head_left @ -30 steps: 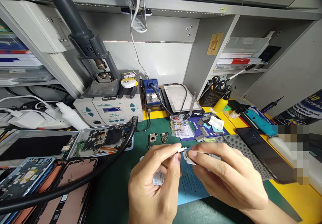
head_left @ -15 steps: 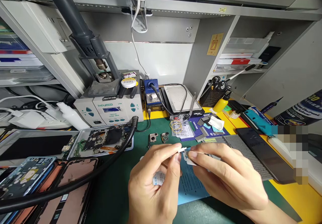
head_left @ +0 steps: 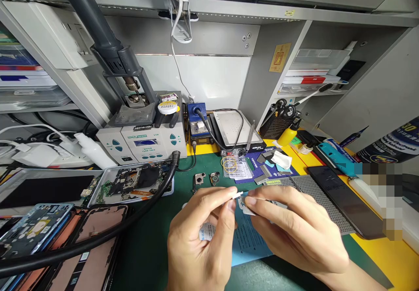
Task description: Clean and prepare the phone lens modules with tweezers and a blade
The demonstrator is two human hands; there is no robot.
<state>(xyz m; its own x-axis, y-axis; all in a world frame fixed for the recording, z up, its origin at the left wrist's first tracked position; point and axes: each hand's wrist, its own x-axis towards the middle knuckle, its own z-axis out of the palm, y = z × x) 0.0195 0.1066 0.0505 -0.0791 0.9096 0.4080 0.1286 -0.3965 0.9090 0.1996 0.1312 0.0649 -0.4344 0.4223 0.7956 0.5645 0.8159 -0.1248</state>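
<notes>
Between the thumb and forefinger of my left hand (head_left: 204,232) is a small white strip (head_left: 238,194), its free end pointing right. My right hand (head_left: 294,225) pinches a small pale, flat piece (head_left: 246,207) close beside the strip, fingertips nearly meeting those of the left hand. What exactly the pale piece is cannot be made out. Under both hands lies a blue printed sheet (head_left: 247,236) on the green mat (head_left: 144,243). Two small camera modules (head_left: 198,179) rest on the mat just beyond my fingers.
A thick black hose (head_left: 131,225) curves across the left side, over phone shells (head_left: 88,247) and a tray of circuit boards (head_left: 137,179). Behind stand a hot-air station (head_left: 147,142) and a flat heating plate (head_left: 229,127). To the right lie a perforated grey mat (head_left: 322,203) and a dark phone (head_left: 343,201).
Almost nothing differs. Both hands keep the same pinch, with only a very slight shift of the fingers.
</notes>
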